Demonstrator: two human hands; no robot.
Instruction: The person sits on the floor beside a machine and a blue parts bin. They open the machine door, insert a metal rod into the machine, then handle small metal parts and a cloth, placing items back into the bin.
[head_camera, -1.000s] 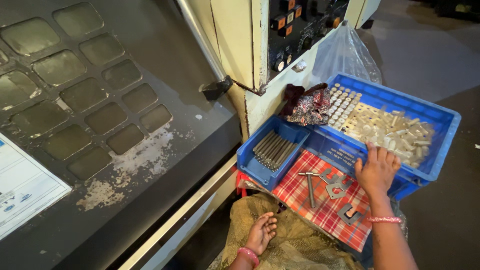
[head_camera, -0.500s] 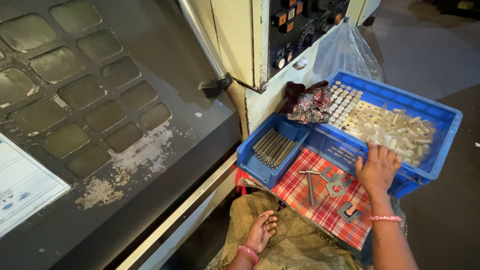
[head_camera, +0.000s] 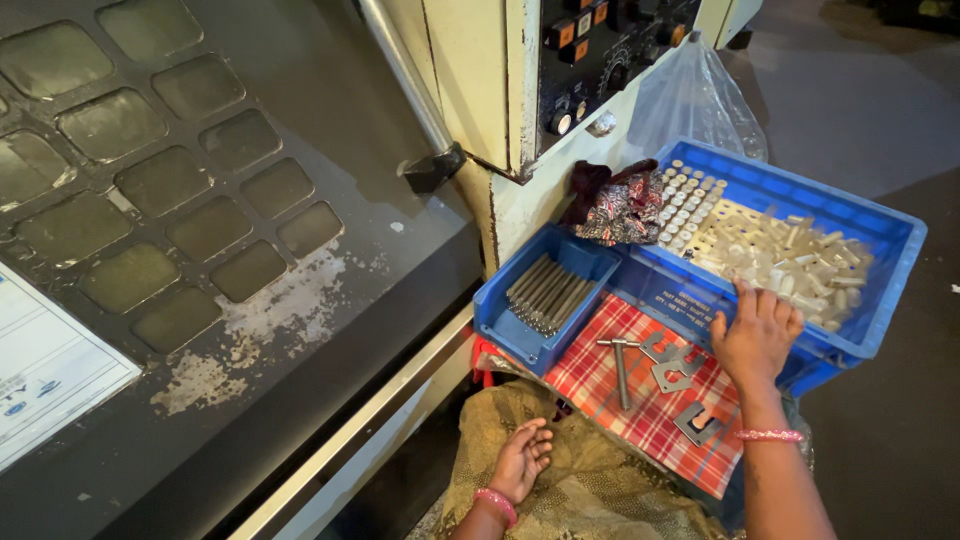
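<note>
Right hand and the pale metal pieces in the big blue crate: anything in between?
Nothing visible blocks it. The right hand rests on the near rim of the big blue crate, fingers spread over the edge, and the pale metal pieces lie loose and uncovered just beyond the fingertips.

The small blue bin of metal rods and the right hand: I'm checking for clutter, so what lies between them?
In the head view, the red checked cloth lies between the small blue bin and the right hand, with a T-shaped tool and flat metal pieces on it.
</note>
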